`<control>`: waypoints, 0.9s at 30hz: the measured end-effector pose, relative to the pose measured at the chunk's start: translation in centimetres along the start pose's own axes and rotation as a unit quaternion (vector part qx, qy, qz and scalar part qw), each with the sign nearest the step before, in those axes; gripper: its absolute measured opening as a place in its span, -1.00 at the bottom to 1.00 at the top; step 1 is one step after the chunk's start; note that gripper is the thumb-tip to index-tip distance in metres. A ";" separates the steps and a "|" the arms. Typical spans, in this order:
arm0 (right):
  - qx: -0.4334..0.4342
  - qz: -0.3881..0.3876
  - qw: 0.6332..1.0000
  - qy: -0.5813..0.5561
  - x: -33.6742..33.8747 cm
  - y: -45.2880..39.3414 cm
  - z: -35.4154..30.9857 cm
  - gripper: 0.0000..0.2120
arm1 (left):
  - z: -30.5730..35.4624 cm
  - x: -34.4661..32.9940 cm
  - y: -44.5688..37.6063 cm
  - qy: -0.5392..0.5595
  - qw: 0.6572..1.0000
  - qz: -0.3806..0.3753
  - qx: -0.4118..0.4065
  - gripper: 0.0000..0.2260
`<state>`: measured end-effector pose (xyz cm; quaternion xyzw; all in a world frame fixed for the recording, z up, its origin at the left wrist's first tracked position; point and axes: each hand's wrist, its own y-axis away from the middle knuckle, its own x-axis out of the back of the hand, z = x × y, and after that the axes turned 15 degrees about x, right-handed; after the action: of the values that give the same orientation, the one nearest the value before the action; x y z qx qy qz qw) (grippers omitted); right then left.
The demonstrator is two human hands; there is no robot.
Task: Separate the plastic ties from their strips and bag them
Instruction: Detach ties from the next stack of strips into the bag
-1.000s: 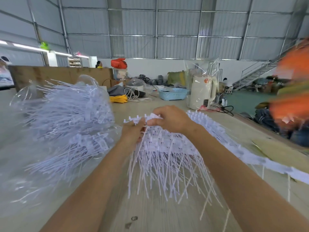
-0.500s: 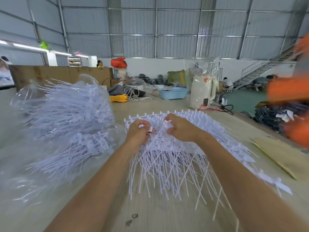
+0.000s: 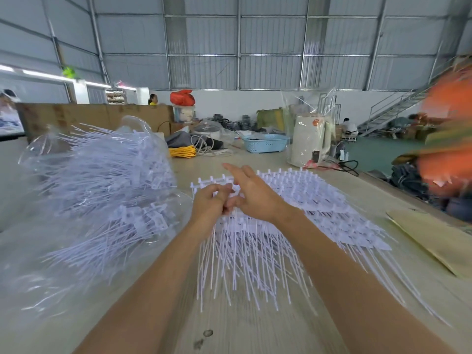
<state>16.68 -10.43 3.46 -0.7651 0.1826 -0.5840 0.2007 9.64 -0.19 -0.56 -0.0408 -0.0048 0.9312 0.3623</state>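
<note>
Pinching the heads at the near-left corner of the tie strips (image 3: 293, 208) w/ your left hand (image 3: 209, 203), fingers curled on them; right hand (image 3: 255, 198) lies over the stack, fingers straight, gripping nothing. Ties look light, springy, thin; likely snap clean, so grip at the head, not the tail. Bag (image 3: 97, 190) of loose ties sits just left on the table (image 3: 255, 328). No readable labels.

1 head-worn wide-angle view looks forward and down from close above the table (image 3: 255, 328), forearms entering from the bottom edge, the hall's corrugated wall (image 3: 229, 47) far behind; no 2nd view shares the scene.
</note>
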 end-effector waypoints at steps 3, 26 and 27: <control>-0.049 0.005 0.999 -0.010 0.1 0.7 1.3 -0.47 | -0.5 0.4 -0.5 -0.044 0.998 0.010 -0.044 -0.75; 0.024 0.059 0.976 0.206 -1.1 1.8 0.1 -0.85 | 0.2 0.2 -0.8 -0.064 0.993 0.065 0.079 -0.65; 0.040 0.078 0.973 0.213 -0.7 1.8 -0.4 -0.88 | 0.2 0.5 -1.1 -0.053 0.991 0.078 0.096 -0.66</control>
<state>16.01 -11.67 2.08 -0.5977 0.2567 -0.7232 0.2321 9.96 0.94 -0.40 0.0434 0.0690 0.9534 0.2904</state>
